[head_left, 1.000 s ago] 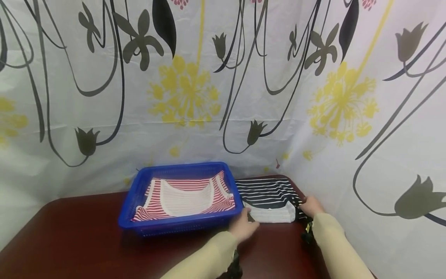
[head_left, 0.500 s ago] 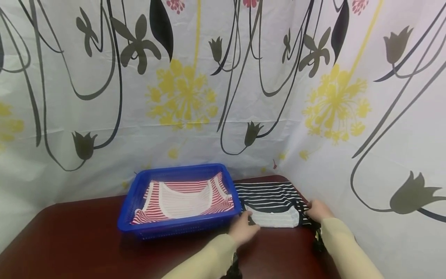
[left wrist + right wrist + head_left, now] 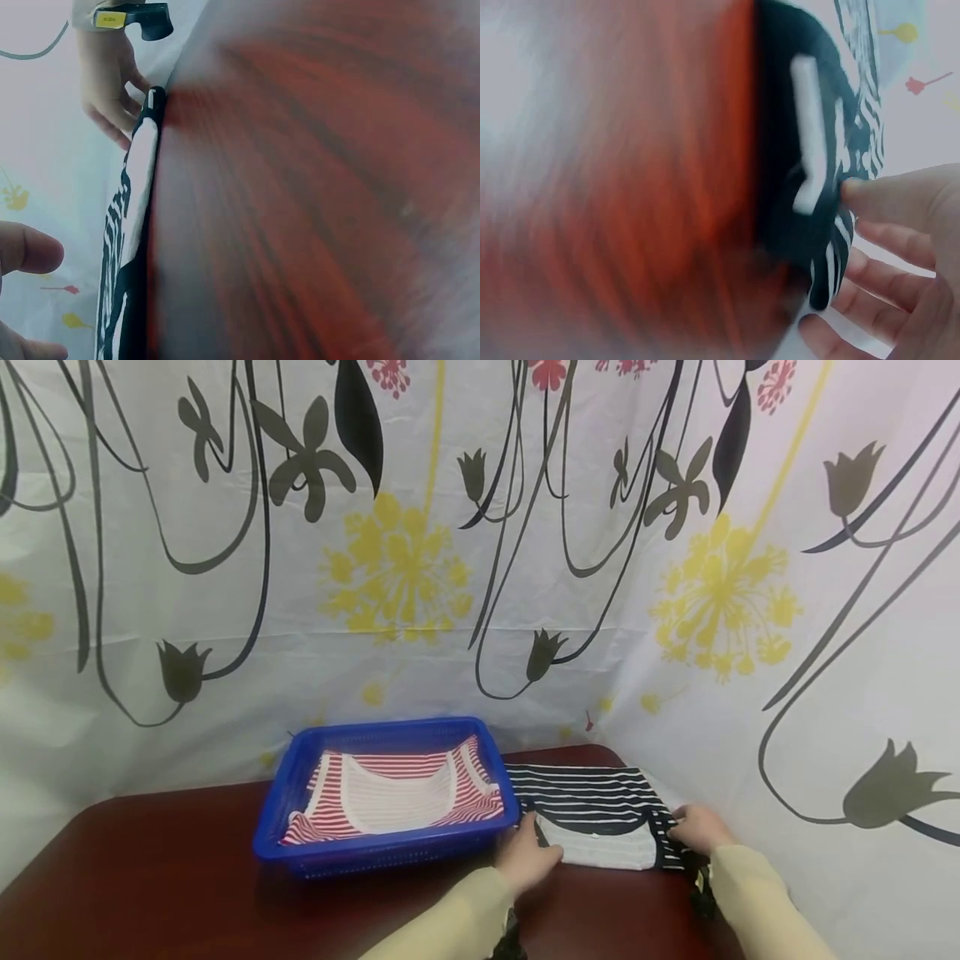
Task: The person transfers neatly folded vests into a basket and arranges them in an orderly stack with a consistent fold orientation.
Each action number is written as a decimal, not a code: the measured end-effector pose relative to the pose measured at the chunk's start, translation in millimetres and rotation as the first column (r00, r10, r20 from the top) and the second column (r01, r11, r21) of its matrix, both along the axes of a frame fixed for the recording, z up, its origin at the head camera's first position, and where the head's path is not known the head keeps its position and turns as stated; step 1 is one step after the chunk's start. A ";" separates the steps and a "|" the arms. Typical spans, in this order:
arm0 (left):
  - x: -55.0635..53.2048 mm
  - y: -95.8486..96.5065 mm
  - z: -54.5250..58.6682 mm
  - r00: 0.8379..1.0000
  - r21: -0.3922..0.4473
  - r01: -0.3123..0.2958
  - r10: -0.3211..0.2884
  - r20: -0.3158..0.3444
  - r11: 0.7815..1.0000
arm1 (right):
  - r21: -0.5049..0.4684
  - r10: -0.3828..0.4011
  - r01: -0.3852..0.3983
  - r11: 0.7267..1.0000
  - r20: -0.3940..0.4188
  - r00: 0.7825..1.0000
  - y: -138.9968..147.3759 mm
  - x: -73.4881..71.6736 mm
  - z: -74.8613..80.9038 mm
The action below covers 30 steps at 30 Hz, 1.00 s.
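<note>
A black-and-white striped top (image 3: 588,793) with a white scooped neck panel lies flat on the table, right of the blue basket. My right hand (image 3: 701,829) pinches its right edge; in the right wrist view the thumb presses on the striped cloth (image 3: 825,135) and the other fingers sit behind it. Beside the basket's front right corner, my left hand (image 3: 527,857) is at the top's left end with thumb and fingers spread. The left wrist view shows these fingertips (image 3: 34,251) apart from the cloth.
A blue plastic basket (image 3: 382,850) holds a red-and-white striped top (image 3: 397,789). Both rest on a dark red-brown table (image 3: 165,877) with rounded corners. Flower-printed white sheeting (image 3: 420,677) stands behind and along the right side.
The black-and-white top has shifted right and toward me, its right edge moving with my right hand. My left hand has stayed nearly in place by the basket.
</note>
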<state>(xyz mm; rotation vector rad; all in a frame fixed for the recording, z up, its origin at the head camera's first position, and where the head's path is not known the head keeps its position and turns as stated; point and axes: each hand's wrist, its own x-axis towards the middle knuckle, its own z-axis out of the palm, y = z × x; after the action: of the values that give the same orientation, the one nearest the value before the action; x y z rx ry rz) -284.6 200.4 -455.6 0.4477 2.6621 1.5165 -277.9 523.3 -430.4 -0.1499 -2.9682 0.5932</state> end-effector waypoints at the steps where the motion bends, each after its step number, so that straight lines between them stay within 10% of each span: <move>1: -0.9 -0.2 0.9 1.000 -0.009 0.002 -0.002 0.011 1.000 | -0.015 -0.009 0.009 1.000 0.002 1.000 -1.2 -0.8 -0.5; 18: -11.6 8.0 10.5 0.998 0.180 -0.013 0.002 0.059 0.984 | -0.065 -0.078 0.080 0.995 0.031 0.996 -10.1 -13.4 0.9; 30: -14.7 10.4 4.6 0.990 0.383 -0.115 0.074 0.120 0.917 | -0.074 -0.071 0.069 0.995 -0.016 0.997 -14.3 -16.0 -4.8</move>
<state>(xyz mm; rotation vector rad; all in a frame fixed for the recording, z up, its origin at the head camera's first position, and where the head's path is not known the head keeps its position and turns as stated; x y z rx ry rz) -299.3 210.8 -451.0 0.2460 2.3318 2.0476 -293.9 509.0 -435.2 -0.2523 -2.9106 0.6904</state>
